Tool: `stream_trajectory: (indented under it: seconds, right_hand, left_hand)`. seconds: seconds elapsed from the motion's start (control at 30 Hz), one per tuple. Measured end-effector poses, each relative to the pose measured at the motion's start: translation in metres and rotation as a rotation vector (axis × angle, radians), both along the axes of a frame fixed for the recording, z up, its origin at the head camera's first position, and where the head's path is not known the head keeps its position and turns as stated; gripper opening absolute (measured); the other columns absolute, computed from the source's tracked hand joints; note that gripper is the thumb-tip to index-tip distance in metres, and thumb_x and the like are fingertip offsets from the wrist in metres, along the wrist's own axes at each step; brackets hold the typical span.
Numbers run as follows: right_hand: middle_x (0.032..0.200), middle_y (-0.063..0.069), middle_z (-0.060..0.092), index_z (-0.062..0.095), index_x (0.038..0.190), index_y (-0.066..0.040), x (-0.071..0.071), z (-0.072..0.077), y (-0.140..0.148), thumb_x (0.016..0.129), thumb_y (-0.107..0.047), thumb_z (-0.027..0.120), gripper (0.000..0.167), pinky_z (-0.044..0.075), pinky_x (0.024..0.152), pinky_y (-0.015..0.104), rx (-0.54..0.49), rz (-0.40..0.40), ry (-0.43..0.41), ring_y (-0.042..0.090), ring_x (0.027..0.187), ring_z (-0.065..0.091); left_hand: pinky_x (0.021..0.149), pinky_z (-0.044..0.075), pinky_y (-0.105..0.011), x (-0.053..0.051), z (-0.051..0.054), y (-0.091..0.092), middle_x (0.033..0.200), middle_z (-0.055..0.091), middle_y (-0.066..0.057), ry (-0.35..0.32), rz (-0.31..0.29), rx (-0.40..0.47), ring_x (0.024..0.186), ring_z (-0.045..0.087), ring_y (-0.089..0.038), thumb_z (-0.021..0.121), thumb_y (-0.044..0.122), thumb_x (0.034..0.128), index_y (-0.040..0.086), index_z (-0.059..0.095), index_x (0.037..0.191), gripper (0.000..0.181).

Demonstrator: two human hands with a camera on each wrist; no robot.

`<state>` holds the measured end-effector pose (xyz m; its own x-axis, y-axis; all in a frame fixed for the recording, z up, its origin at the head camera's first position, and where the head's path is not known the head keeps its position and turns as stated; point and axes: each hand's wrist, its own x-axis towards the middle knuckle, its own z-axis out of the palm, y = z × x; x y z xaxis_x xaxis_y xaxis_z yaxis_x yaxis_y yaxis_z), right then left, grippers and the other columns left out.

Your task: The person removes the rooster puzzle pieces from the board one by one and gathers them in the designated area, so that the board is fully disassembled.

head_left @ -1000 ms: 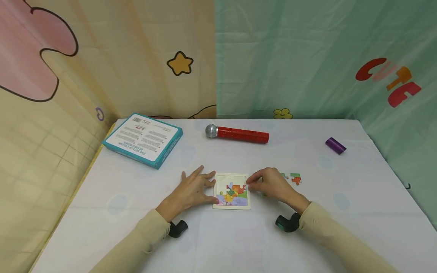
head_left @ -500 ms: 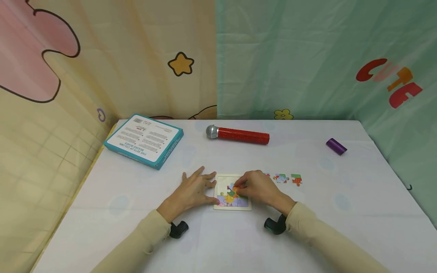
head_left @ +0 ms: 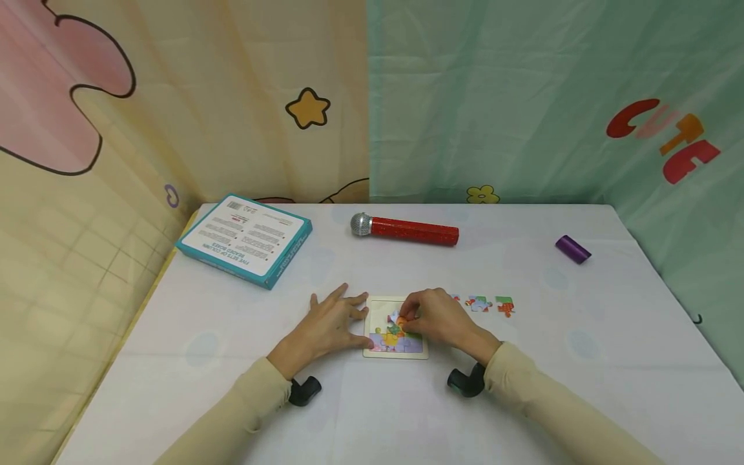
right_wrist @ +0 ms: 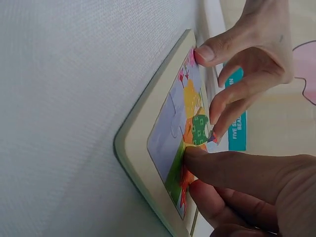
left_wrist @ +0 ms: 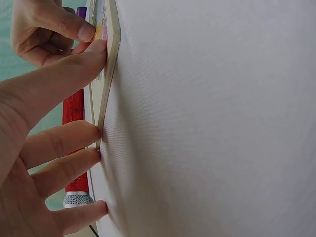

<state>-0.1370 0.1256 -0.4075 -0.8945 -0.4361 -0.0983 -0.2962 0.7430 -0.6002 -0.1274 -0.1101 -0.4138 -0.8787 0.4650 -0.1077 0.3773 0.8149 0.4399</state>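
My left hand point(head_left: 322, 329) rests at the left side of a small cream puzzle tray point(head_left: 395, 354), thumb on its rim and puzzle surface, the other fingers spread along its edge. Over the tray's right half, my right hand point(head_left: 444, 318) pinches an orange-red puzzle piece point(right_wrist: 186, 180) between thumb and curled fingers, low against the board. Purple, yellow and green pieces point(right_wrist: 165, 123) fill the near part; the upper left shows bare backing point(head_left: 378, 310). Right of the tray lie loose pieces point(head_left: 479, 303), one partly hidden by the right hand.
A red microphone point(head_left: 414, 230) lies behind the tray. At the back left is a flat teal-and-white box point(head_left: 247, 236); a purple cylinder point(head_left: 573, 249) lies at the far right. Curtains hang along the table's back edge.
My right hand has moved left from the tray's right edge onto the pieces inside, uncovering more of the loose pieces. Over the last half second it barely shifts. The left hand stays put.
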Motion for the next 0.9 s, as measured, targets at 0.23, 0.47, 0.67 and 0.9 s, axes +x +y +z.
stream_trajectory:
  seconds: [0.23, 0.47, 0.67, 0.9]
  right_hand:
    - [0.073, -0.011, 0.061, 0.07, 0.085, -0.018, 0.002, -0.001, 0.002, 0.081, -0.017, 0.081, 0.012, 0.043, 0.061, 0.026, -0.025, -0.021, -0.008, 0.009, 0.067, 0.053]
    - [0.076, -0.01, 0.067, 0.07, 0.084, -0.018, 0.0, -0.002, 0.008, 0.083, -0.02, 0.08, 0.01, 0.043, 0.063, 0.029, -0.183, -0.051, -0.145, 0.015, 0.069, 0.055]
    - [0.078, 0.0, 0.072, 0.07, 0.086, -0.01, -0.003, -0.003, 0.014, 0.083, -0.023, 0.08, 0.016, 0.044, 0.071, 0.032, -0.318, -0.066, -0.306, 0.017, 0.076, 0.062]
    - [0.083, 0.001, 0.074, 0.072, 0.088, -0.009, -0.003, 0.0, 0.028, 0.081, -0.023, 0.081, 0.018, 0.04, 0.064, 0.027, -0.345, -0.112, -0.341, 0.016, 0.077, 0.059]
  left_hand:
    - [0.097, 0.016, -0.083, 0.0, 0.0, 0.0, 0.144, 0.053, -0.001, -0.005, 0.005, 0.004, 0.144, 0.026, -0.041, 0.089, 0.044, 0.0672, 0.008, 0.072, 0.118, 0.064]
    - [0.097, 0.016, -0.083, 0.0, 0.0, 0.001, 0.144, 0.053, -0.001, -0.007, 0.004, 0.004, 0.144, 0.026, -0.041, 0.089, 0.044, 0.0675, 0.008, 0.072, 0.118, 0.064]
    - [0.097, 0.017, -0.083, 0.0, 0.0, 0.0, 0.144, 0.053, -0.001, 0.001, 0.001, -0.004, 0.144, 0.027, -0.041, 0.088, 0.046, 0.0672, 0.008, 0.072, 0.118, 0.065]
    - [0.098, 0.015, -0.083, 0.001, 0.001, 0.001, 0.144, 0.053, -0.001, -0.002, 0.004, 0.006, 0.144, 0.026, -0.04, 0.089, 0.044, 0.0672, 0.008, 0.072, 0.118, 0.065]
